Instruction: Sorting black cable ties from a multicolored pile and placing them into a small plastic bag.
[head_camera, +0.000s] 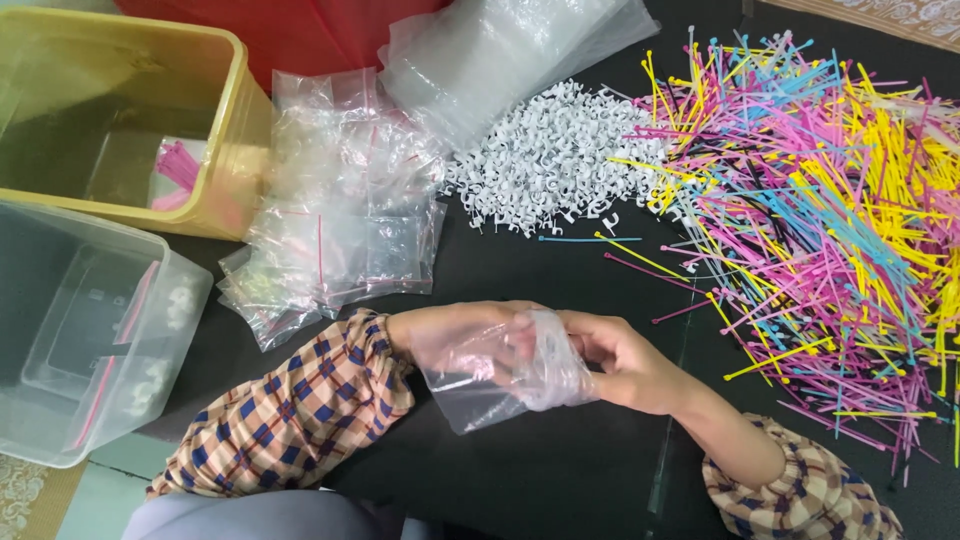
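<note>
A small clear plastic bag (478, 385) sits between both hands at the middle of the black table (560, 470). My left hand (462, 335) lies inside or behind the bag's film, gripping it. My right hand (612, 358) pinches the bag's bunched edge from the right. Behind the hands lies a heap of white cable clips (552, 160). A big pile of coloured cable ties (830, 210) in pink, yellow and blue spreads to the right.
A stack of clear zip bags (340, 210) lies left of the clips, with a larger plastic bag (500, 55) behind. A yellow bin (215, 190) holds a filled bag with pink ties. A clear bin (160, 330) holds filled bags at left.
</note>
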